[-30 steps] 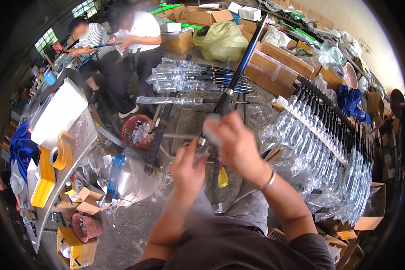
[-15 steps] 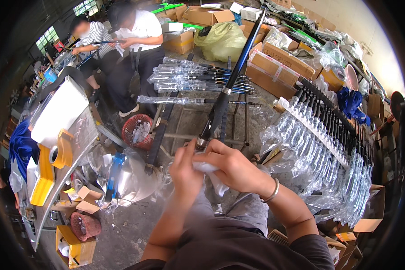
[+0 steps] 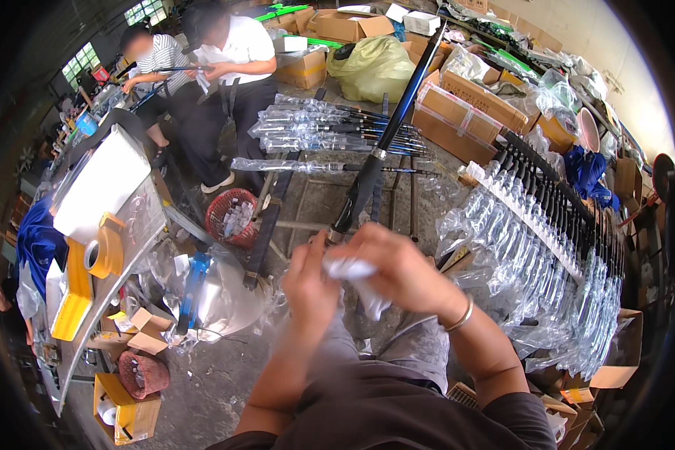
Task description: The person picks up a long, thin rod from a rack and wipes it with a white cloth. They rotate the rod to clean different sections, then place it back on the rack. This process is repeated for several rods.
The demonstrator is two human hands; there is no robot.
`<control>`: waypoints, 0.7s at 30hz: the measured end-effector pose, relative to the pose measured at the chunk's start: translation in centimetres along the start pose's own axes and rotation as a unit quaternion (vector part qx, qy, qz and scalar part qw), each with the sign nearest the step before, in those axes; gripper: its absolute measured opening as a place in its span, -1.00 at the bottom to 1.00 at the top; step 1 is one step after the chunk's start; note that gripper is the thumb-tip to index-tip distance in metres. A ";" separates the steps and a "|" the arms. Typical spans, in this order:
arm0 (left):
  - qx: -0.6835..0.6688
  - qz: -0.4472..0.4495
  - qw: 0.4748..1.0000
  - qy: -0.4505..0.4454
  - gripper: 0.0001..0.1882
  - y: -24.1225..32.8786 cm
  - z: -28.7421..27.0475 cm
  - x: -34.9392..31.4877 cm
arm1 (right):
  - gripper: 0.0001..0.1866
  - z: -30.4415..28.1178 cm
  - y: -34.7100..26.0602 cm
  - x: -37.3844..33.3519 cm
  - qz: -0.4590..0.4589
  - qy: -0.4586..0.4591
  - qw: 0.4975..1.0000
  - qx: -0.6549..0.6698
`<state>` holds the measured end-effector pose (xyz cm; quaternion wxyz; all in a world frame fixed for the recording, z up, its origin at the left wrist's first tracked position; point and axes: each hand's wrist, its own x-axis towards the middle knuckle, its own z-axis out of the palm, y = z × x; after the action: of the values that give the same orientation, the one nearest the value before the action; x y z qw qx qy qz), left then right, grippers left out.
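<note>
Head view, hands: left hand (image 3: 313,283) and right hand (image 3: 402,271) are both closed on a white cloth (image 3: 358,281) at the butt of a long dark rod (image 3: 386,133)
Rod: slants up and away from the hands, its far end above the bagged rods (image 3: 330,129) on the rack
Right side: a row of rods in clear sleeves (image 3: 541,247), near the right elbow
Risk: I judge the rod could swing and knock the sleeved row if the grip on the cloth slips
Others: two people (image 3: 206,67) seated well apart
</note>
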<state>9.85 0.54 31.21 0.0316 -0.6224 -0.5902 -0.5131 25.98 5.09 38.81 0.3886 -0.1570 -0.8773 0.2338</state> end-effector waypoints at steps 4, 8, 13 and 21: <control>-0.009 0.035 0.999 0.032 -0.51 0.0 -0.2 0.5 | -0.67 -3.1 0.9 0.6 0.277 0.165 0.855 0.407; -0.028 0.004 0.999 0.029 -0.54 -0.5 -0.4 0.5 | -0.73 -1.8 2.3 -0.1 0.289 0.202 0.765 0.539; -0.022 -0.004 0.999 0.043 -0.56 -1.4 -1.0 0.9 | -0.71 -1.6 2.4 0.1 0.319 0.239 0.701 0.592; -0.050 -0.028 0.998 0.039 -0.56 -1.6 -1.3 0.9 | -0.74 -1.5 2.6 0.0 0.339 0.253 0.685 0.593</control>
<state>7.65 0.81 31.57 0.0091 -0.5862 -0.5790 -0.5666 27.38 7.67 38.29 0.5021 -0.2334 -0.3111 0.7724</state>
